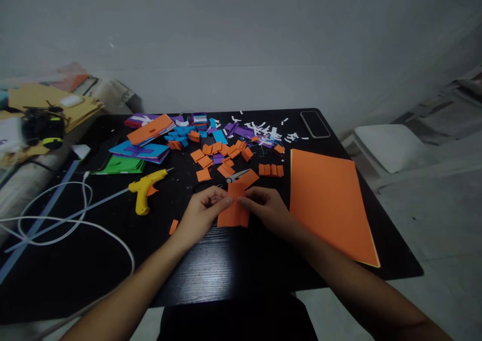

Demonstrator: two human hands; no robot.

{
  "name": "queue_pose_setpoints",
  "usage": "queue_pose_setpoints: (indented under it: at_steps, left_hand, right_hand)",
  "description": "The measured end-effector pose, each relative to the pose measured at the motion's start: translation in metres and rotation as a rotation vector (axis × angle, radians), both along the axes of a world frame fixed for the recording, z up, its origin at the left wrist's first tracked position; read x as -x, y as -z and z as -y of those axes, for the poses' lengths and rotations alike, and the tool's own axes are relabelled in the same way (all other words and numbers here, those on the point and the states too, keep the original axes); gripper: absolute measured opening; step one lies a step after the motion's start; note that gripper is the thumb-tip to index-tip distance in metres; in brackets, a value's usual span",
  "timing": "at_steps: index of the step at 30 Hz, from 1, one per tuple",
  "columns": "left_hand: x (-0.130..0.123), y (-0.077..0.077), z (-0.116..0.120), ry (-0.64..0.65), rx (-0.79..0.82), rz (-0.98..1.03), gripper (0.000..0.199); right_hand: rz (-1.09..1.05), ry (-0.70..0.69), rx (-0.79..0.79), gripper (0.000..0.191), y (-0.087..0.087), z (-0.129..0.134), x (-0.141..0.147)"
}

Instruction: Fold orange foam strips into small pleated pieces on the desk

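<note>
Between both hands is a creased orange paper piece [235,211], held just above the black table near its front. My left hand [207,205] pinches its left side, thumb on the front. My right hand [266,204] grips the right side the same way. Just behind the paper lie scissors [238,175], their handles partly hidden by my left hand. Another flat orange piece [249,178] lies at the blades. Farther back spread several small folded orange papers [205,161], and a row of folded orange pieces [271,170] sits to the right.
A yellow glue gun [143,190] lies left, near a looping white cable [113,231]. Folded paper stacks [150,129] and white scraps [263,129] are at the back. Large orange sheets [331,205] lie right, below a phone [315,124]. A white stool [391,147] stands beyond the table.
</note>
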State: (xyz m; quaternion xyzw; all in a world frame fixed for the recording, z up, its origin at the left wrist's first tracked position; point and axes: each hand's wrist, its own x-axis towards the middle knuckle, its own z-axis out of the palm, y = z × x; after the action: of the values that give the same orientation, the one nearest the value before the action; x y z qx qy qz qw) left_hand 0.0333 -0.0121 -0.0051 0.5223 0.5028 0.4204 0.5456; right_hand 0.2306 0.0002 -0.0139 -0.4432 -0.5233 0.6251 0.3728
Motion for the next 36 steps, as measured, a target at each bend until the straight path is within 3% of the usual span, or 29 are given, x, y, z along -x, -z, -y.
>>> queue_pose_setpoints:
  at_steps: [6, 14, 27, 36]
  left_hand:
    - [0.001, 0.01, -0.004, 0.059, 0.151, 0.056, 0.039]
    - [0.004, 0.013, -0.004, 0.157, 0.128, -0.011, 0.044]
    - [0.002, 0.008, -0.006, 0.156, 0.056, -0.049, 0.041]
    - [0.004, 0.007, -0.006, 0.109, 0.034, -0.084, 0.042]
  right_hand:
    - [0.017, -0.06, 0.183, 0.043, -0.001, -0.005, -0.001]
    - [0.059, -0.06, 0.139, 0.041, 0.0, -0.007, -0.001]
    - [0.127, -0.048, 0.067, 0.034, 0.002, -0.008, -0.002]
    - [-0.018, -0.074, 0.206, 0.036, -0.001, -0.007, -0.002]
